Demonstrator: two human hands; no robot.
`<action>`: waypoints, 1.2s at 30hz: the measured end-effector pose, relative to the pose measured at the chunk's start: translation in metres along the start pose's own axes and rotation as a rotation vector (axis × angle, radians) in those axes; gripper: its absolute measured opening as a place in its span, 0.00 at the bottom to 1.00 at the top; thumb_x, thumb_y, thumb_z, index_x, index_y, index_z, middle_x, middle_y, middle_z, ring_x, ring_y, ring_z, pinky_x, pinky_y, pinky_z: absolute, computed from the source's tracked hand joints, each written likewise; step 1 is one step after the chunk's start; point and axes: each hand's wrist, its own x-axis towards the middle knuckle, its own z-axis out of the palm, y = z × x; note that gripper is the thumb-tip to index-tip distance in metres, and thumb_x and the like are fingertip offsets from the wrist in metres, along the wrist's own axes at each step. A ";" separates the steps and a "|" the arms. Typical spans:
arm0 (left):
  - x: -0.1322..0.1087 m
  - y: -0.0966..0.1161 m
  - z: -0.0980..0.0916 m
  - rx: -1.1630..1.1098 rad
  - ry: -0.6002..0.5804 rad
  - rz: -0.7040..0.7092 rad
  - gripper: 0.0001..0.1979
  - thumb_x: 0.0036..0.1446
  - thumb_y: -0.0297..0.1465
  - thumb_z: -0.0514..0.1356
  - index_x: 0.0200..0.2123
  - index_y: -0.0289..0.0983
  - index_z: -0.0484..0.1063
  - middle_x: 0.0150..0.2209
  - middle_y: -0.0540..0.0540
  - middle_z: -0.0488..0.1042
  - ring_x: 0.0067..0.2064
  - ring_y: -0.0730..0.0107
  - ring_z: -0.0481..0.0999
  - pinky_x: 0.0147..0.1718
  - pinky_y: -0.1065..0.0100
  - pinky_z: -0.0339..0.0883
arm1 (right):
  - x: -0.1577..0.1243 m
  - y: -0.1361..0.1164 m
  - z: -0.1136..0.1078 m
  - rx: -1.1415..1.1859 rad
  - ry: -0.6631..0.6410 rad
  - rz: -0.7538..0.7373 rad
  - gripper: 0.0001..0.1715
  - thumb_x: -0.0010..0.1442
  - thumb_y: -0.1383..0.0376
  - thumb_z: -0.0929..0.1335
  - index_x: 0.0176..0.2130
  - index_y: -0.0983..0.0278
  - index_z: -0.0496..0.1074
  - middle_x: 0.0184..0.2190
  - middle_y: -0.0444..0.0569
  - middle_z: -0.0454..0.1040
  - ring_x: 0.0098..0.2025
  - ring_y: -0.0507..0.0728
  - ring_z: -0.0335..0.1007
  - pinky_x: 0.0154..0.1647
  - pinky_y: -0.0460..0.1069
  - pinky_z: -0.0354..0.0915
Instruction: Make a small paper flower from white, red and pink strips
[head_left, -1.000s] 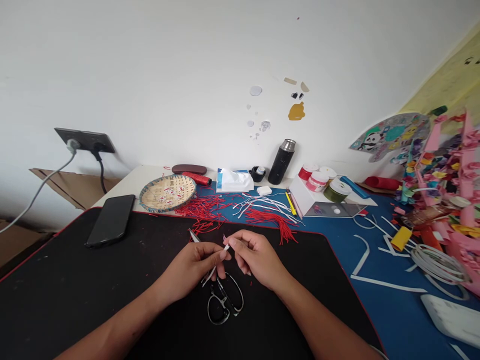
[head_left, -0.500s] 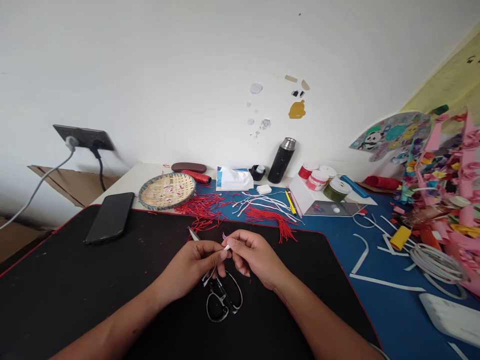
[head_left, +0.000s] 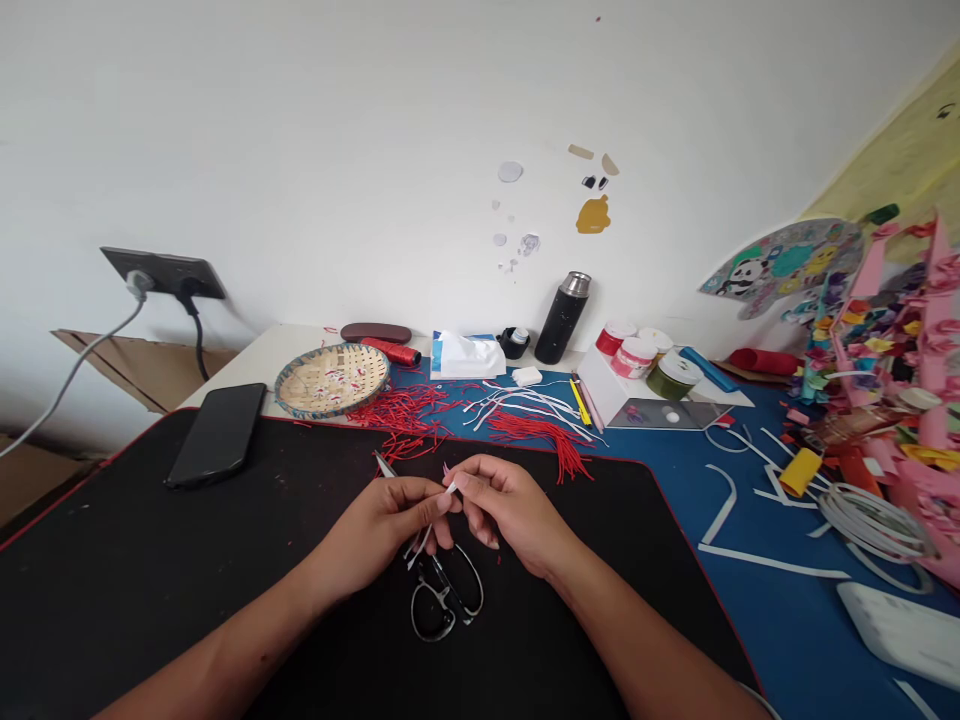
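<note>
My left hand (head_left: 382,530) and my right hand (head_left: 510,510) meet over the black mat (head_left: 150,580), fingertips pinched together on a thin white paper strip (head_left: 431,525) that runs between them. A small pink bit shows just above the pinch. Right below my hands lie black-handled scissors (head_left: 446,600). A thin metal tool (head_left: 385,465) pokes out behind my left hand; I cannot tell whether that hand holds it.
A black phone (head_left: 217,447) lies on the mat's left. Behind are a woven basket (head_left: 331,379), red strips (head_left: 409,415), white strips (head_left: 525,405), tissue pack (head_left: 466,357), black flask (head_left: 560,318), tape rolls (head_left: 637,357). Colourful paper craft (head_left: 892,350) crowds the right.
Both hands stay pinched on the white strip with only slight finger shifts. The view has tilted down a little.
</note>
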 end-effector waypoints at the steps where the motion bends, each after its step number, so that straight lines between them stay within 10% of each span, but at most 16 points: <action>1: 0.000 -0.001 -0.001 -0.026 -0.001 -0.009 0.23 0.56 0.51 0.67 0.28 0.35 0.81 0.26 0.47 0.81 0.27 0.70 0.72 0.30 0.69 0.65 | 0.000 -0.001 0.000 0.004 0.001 -0.003 0.23 0.63 0.47 0.71 0.40 0.65 0.74 0.17 0.37 0.67 0.15 0.46 0.56 0.15 0.42 0.51; 21: -0.001 -0.005 -0.001 -0.350 -0.073 -0.147 0.20 0.50 0.45 0.75 0.36 0.33 0.85 0.31 0.42 0.83 0.32 0.68 0.77 0.33 0.71 0.68 | -0.002 -0.003 0.002 -0.055 0.016 -0.019 0.25 0.59 0.45 0.73 0.35 0.65 0.72 0.20 0.40 0.70 0.16 0.46 0.57 0.15 0.42 0.54; 36: -0.002 -0.007 0.001 -0.399 -0.056 -0.216 0.21 0.43 0.44 0.78 0.32 0.32 0.85 0.25 0.45 0.79 0.23 0.79 0.62 0.21 0.74 0.47 | -0.004 -0.003 0.003 0.002 -0.078 -0.120 0.21 0.63 0.50 0.73 0.34 0.65 0.69 0.24 0.42 0.74 0.16 0.44 0.56 0.15 0.41 0.49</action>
